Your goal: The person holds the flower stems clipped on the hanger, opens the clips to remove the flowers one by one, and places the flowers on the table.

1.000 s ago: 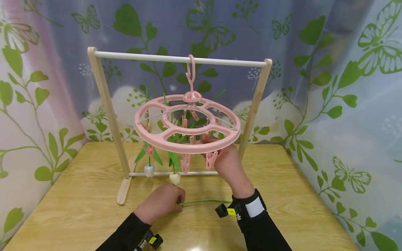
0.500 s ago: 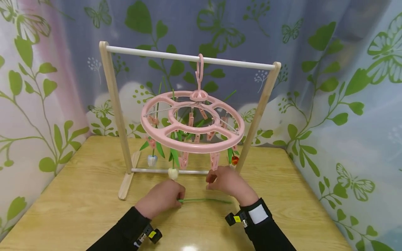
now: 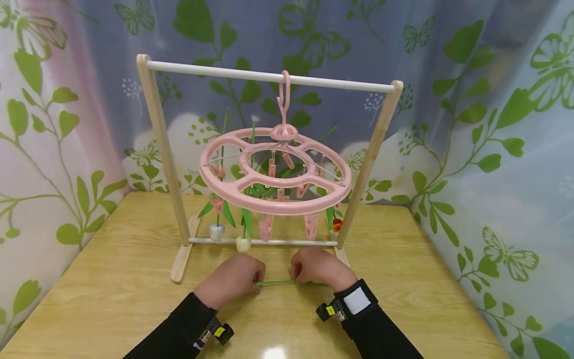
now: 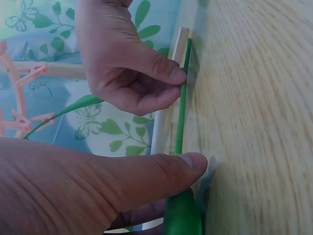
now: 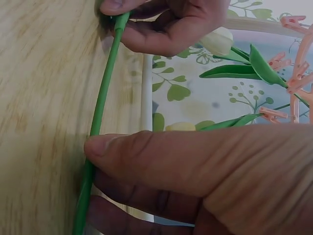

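A green flower stem point(image 3: 278, 282) lies level just above the table, between my hands. My left hand point(image 3: 233, 280) pinches its left part, where the stem thickens into green in the left wrist view; any flower head is hidden. My right hand point(image 3: 320, 268) pinches the stem farther right between thumb and fingers, with the thin end running on past it. Above hangs a pink round clip hanger point(image 3: 233, 192) with several pegs. Upside down from it hang a pale blue tulip point(image 3: 217, 232), a cream tulip point(image 3: 243, 244) and an orange-red tulip point(image 3: 337, 225).
The hanger hooks onto the white top bar point(image 3: 215, 72) of a wooden stand point(image 3: 165, 149). A lower white bar point(image 3: 287, 243) runs behind my hands. A leaf-patterned curtain point(image 3: 251, 30) encloses the wooden table point(image 3: 134, 309).
My right hand has come down from the hanger, leaving the orange-red tulip in view, and now pinches the stem on the table. My left hand has stayed on the stem.
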The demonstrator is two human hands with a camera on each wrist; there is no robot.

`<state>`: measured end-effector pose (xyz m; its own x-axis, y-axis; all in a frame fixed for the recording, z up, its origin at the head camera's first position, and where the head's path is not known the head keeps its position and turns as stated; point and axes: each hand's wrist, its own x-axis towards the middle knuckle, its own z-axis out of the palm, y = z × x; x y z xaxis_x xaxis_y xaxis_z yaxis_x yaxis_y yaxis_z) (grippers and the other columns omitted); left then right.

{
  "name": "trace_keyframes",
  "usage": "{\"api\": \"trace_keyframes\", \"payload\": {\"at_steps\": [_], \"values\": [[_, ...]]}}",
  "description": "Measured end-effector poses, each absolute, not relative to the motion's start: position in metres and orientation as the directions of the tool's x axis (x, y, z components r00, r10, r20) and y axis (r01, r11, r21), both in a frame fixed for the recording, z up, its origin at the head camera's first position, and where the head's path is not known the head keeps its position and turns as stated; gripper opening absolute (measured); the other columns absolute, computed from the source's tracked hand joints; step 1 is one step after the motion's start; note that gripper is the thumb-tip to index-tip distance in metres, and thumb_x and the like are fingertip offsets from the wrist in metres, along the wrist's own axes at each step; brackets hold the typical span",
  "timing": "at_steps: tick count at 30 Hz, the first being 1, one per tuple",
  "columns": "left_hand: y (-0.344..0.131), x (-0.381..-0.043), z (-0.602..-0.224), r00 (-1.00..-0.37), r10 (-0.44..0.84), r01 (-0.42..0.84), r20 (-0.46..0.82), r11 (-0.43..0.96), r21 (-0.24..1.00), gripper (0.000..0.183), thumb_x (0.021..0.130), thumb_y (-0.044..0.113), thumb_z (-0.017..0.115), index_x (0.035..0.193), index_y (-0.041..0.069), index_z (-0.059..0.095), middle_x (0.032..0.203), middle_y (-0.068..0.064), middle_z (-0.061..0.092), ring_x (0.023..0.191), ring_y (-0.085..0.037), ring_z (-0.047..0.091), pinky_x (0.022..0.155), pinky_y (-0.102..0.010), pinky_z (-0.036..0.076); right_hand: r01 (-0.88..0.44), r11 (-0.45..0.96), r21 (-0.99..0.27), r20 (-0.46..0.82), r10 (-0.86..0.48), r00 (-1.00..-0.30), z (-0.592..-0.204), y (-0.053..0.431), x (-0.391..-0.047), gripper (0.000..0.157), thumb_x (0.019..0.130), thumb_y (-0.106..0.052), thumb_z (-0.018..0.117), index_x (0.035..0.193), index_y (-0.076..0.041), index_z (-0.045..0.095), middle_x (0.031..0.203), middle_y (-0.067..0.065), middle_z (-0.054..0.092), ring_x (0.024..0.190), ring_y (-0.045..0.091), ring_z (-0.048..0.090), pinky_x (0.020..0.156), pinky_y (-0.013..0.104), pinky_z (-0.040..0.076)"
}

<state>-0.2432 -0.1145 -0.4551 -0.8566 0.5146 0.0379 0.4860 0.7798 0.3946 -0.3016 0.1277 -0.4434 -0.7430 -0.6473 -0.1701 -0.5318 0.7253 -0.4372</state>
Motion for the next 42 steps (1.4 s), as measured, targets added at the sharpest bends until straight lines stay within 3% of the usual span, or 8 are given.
{"api": "trace_keyframes", "payload": {"at_steps": [7,13,19,22,25,32,37,42], "values": [[-0.122,-0.237,-0.441,-0.831,0.556,0.527,0.035,0.764,0.373,0.017,0.085,0.013,0.088,0.086,0.015,0.071,0.073,0.011,0.058,0.064,-0.005,0.05,0.064,-0.026,0.047,-0.536,0.712,-0.453,-0.178,-0.662,-0.728,-0.444,0.127,-0.301,0.017,0.08,-0.002,0.085,0.075,-0.016,0.076,0.069,-0.011,0.064,0.063,0.008,0.054,0.061,0.026,0.046],[-0.13,-0.228,-0.411,-0.822,0.558,0.474,-0.117,0.783,0.404,0.015,0.09,0.02,0.085,0.101,0.018,0.075,0.085,0.008,0.065,0.075,-0.008,0.059,0.069,-0.031,0.051,-0.516,0.723,-0.46,-0.14,-0.632,-0.762,-0.437,0.128,-0.3,0.012,0.084,-0.009,0.085,0.079,-0.017,0.078,0.076,-0.011,0.067,0.069,0.011,0.059,0.066,0.031,0.051],[-0.139,-0.223,-0.388,-0.744,0.634,0.478,-0.209,0.725,0.497,0.012,0.094,0.024,0.081,0.104,0.022,0.076,0.091,0.009,0.069,0.081,-0.007,0.063,0.074,-0.031,0.053,-0.49,0.725,-0.485,-0.105,-0.604,-0.79,-0.426,0.129,-0.297,0.011,0.089,-0.013,0.082,0.081,-0.018,0.077,0.079,-0.009,0.067,0.075,0.013,0.06,0.069,0.034,0.052],[-0.147,-0.221,-0.379,-0.683,0.701,0.487,-0.207,0.648,0.585,0.006,0.098,0.027,0.076,0.105,0.028,0.074,0.084,0.011,0.069,0.076,-0.006,0.064,0.074,-0.03,0.052,-0.474,0.721,-0.505,-0.09,-0.591,-0.802,-0.419,0.126,-0.293,0.008,0.091,-0.016,0.081,0.085,-0.019,0.077,0.082,-0.009,0.068,0.076,0.013,0.061,0.07,0.035,0.052],[-0.152,-0.22,-0.37,-0.656,0.743,0.52,-0.137,0.576,0.631,0.003,0.102,0.03,0.071,0.104,0.03,0.073,0.079,0.012,0.068,0.07,-0.005,0.062,0.072,-0.028,0.051,-0.467,0.714,-0.523,-0.074,-0.583,-0.809,-0.412,0.123,-0.29,0.006,0.094,-0.018,0.08,0.088,-0.02,0.077,0.085,-0.009,0.068,0.078,0.012,0.062,0.07,0.034,0.053],[-0.152,-0.223,-0.362,-0.736,0.66,0.612,0.149,0.556,0.563,0.011,0.107,0.026,0.063,0.102,0.032,0.07,0.074,0.014,0.058,0.062,-0.005,0.049,0.066,-0.028,0.045,-0.52,0.617,-0.591,0.032,-0.626,-0.779,-0.397,0.117,-0.279,0.005,0.101,-0.022,0.074,0.097,-0.02,0.076,0.089,-0.01,0.07,0.083,0.014,0.066,0.071,0.032,0.055],[-0.147,-0.224,-0.361,-0.792,0.528,0.599,0.305,0.581,0.551,0.01,0.107,0.024,0.064,0.1,0.03,0.069,0.074,0.013,0.056,0.063,-0.007,0.048,0.063,-0.028,0.043,-0.551,0.501,-0.667,0.153,-0.631,-0.76,-0.383,0.106,-0.262,0.008,0.106,-0.028,0.066,0.11,-0.024,0.072,0.091,-0.006,0.071,0.081,0.009,0.067,0.071,0.033,0.056],[-0.138,-0.227,-0.371,-0.823,0.332,0.56,0.461,0.605,0.565,0.01,0.107,0.021,0.063,0.099,0.024,0.07,0.08,0.011,0.059,0.068,-0.009,0.052,0.063,-0.029,0.046,-0.552,0.383,-0.741,0.28,-0.571,-0.772,-0.373,0.092,-0.249,0.016,0.109,-0.023,0.06,0.123,-0.019,0.068,0.092,-0.002,0.07,0.08,0.012,0.069,0.072,0.033,0.059]]}}
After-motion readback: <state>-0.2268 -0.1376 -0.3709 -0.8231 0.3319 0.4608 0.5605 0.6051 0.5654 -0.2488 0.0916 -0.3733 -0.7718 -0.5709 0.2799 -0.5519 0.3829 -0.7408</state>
